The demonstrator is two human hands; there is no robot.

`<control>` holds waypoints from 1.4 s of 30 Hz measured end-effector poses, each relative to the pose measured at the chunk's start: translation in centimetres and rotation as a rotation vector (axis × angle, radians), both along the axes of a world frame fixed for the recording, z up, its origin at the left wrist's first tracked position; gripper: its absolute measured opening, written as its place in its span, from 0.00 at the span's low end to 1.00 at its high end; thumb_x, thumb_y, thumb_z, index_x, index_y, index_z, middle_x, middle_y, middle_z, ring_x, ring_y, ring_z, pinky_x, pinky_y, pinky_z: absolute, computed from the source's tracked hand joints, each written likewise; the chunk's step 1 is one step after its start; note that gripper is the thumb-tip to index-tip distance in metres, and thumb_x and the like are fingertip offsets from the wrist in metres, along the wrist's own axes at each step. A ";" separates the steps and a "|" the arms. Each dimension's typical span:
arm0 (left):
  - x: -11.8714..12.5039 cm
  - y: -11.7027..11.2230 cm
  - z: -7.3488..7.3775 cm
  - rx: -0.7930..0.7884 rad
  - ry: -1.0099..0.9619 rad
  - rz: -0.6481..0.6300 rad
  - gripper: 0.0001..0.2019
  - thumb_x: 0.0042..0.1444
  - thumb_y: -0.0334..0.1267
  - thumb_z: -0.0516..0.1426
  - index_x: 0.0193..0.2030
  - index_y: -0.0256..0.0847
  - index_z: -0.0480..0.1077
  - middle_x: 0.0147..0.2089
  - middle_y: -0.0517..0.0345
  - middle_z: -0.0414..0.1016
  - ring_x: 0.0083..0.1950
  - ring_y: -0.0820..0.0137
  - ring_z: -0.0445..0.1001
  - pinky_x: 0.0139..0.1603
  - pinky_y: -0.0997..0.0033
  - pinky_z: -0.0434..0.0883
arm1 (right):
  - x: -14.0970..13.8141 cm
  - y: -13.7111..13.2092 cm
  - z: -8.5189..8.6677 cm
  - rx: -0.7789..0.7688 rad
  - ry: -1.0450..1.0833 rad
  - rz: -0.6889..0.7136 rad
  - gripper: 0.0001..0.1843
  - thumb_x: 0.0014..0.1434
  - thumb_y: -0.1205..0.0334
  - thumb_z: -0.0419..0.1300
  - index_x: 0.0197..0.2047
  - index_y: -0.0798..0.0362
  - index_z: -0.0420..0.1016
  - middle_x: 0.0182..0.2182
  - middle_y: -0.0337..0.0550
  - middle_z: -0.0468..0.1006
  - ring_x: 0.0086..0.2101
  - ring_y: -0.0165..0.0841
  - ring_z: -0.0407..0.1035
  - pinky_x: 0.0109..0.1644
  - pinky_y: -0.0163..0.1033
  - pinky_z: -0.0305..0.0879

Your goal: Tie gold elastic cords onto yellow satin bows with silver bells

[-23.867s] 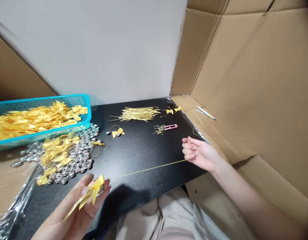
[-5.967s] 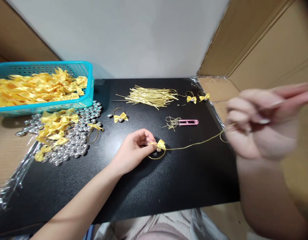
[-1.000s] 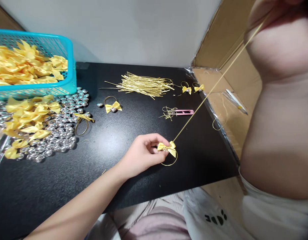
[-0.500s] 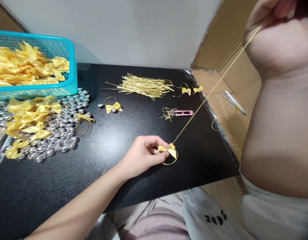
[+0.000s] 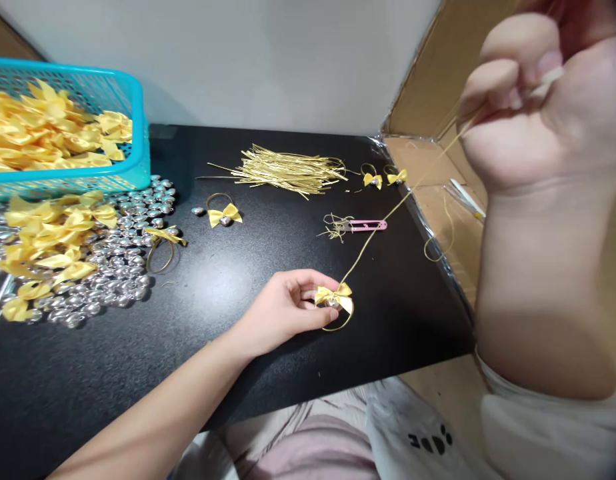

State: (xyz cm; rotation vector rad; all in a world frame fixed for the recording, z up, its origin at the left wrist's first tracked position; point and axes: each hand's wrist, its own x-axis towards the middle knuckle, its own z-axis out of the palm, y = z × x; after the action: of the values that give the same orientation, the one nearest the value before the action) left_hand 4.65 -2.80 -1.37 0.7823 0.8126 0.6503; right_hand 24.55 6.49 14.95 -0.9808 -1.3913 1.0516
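Near the front of the black table, my left hand (image 5: 288, 307) pinches a yellow ribbon bow (image 5: 342, 293) between thumb and fingers. A silver bell-like bead sits at the bow's middle, and a gold cord loop (image 5: 349, 320) hangs below it. From the bow a thin gold cord (image 5: 371, 237) runs up to the right. My right hand (image 5: 528, 93), raised high at the upper right, is closed around the far end of that cord; the end itself is hidden in the fingers. The cord bends slightly near the bow.
A turquoise basket (image 5: 141, 133) of yellow bows stands at the left. Loose bows (image 5: 63, 233) and silver beads (image 5: 133, 267) lie before it. Gold cords (image 5: 293, 172) are bundled at the back. Pink thread snips (image 5: 371, 226) lie right of centre. Finished-looking bows (image 5: 225, 217) lie about. Cardboard (image 5: 428, 157) borders the right.
My right hand has come lower and to the left, and the cord has gone from taut to slightly slack. My left thumb has shifted down a little, baring the silver bead on the bow.
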 end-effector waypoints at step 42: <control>-0.5 0.0 1.3 0.049 0.167 0.305 0.09 0.56 0.38 0.64 0.43 0.42 0.82 0.40 0.56 0.85 0.37 0.71 0.79 0.44 0.74 0.76 | -1.1 -7.3 -13.8 0.396 -0.853 0.208 0.07 0.64 0.70 0.57 0.34 0.54 0.73 0.28 0.41 0.81 0.28 0.30 0.74 0.35 0.34 0.68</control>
State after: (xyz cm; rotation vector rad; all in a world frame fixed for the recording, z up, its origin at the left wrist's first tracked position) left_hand 4.19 -2.82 -0.06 0.7709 1.0849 0.8874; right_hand 23.43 -0.85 1.15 -1.0386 -2.3293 0.4455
